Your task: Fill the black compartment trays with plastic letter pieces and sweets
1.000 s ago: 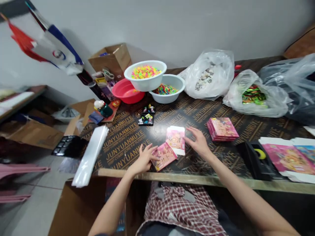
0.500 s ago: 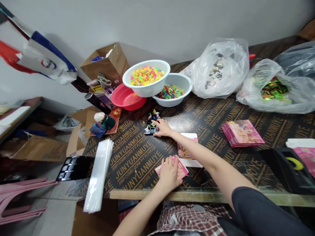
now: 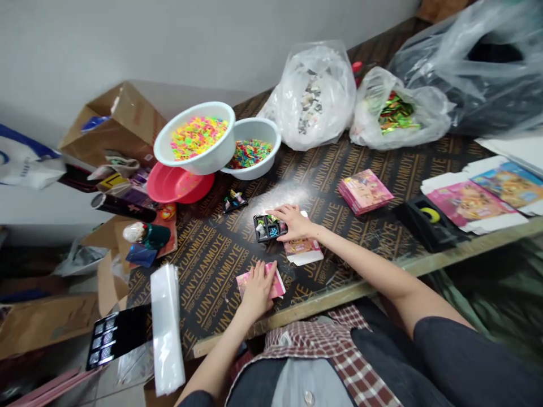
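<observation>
My right hand [image 3: 294, 222] grips the right side of a small black compartment tray [image 3: 267, 228] with small colourful pieces in it. Beneath and beside that hand is a pink printed carton [image 3: 303, 249] with white flaps out, partly hidden by my fingers. Close to the table's front edge, my left hand [image 3: 258, 289] lies with fingers spread over another pink box [image 3: 278, 284], covering most of it. A second black tray [image 3: 235, 200] with small pieces stands farther back, in front of the bowls.
Behind are a pale bowl of bright pieces [image 3: 195, 161], a second bowl [image 3: 265, 167], a red basin [image 3: 165, 189] and plastic bags [image 3: 288, 107]. Pink boxes [image 3: 365, 192] are stacked right, near a tape dispenser [image 3: 428, 232] and flat cartons [image 3: 470, 206]. Clear sleeves [image 3: 165, 333] lie left.
My right hand has drawn the front tray away from the other tray, towards the flapped carton. My left hand stays on the pink box. The head view has swung right.
</observation>
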